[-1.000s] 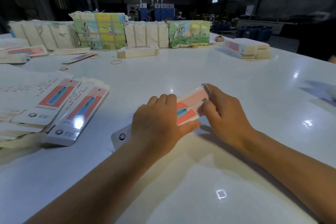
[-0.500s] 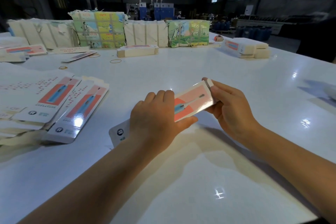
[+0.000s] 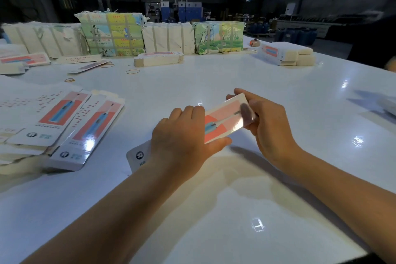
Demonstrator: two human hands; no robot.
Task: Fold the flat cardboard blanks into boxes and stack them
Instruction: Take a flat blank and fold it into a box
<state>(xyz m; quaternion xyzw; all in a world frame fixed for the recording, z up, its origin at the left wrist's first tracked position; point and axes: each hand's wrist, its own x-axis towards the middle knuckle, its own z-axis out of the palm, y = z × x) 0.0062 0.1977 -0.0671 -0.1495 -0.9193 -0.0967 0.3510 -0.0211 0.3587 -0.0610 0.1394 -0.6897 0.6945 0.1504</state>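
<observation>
A long white box blank [image 3: 222,120] printed with a pink panel and a blue toothbrush sits raised off the white table [image 3: 214,75] at its far end. My left hand [image 3: 184,139] grips its middle, fingers curled over the top and thumb under the near edge. My right hand [image 3: 263,122] holds the far end, thumb on the printed face. Flat blanks [image 3: 64,122] of the same print lie fanned out to the left. A pile of folded boxes [image 3: 287,53] stands at the back right.
Wrapped bundles of stock [image 3: 111,32] line the table's far edge. A banded stack of blanks [image 3: 158,59] lies in front of them. Rubber bands [image 3: 132,71] are scattered at the back left. A dark-clothed person [image 3: 375,43] is at the right edge.
The blank's far end has risen off the table. My right hand has shifted from pressing its end to holding it with the thumb on top. My left hand keeps its grip.
</observation>
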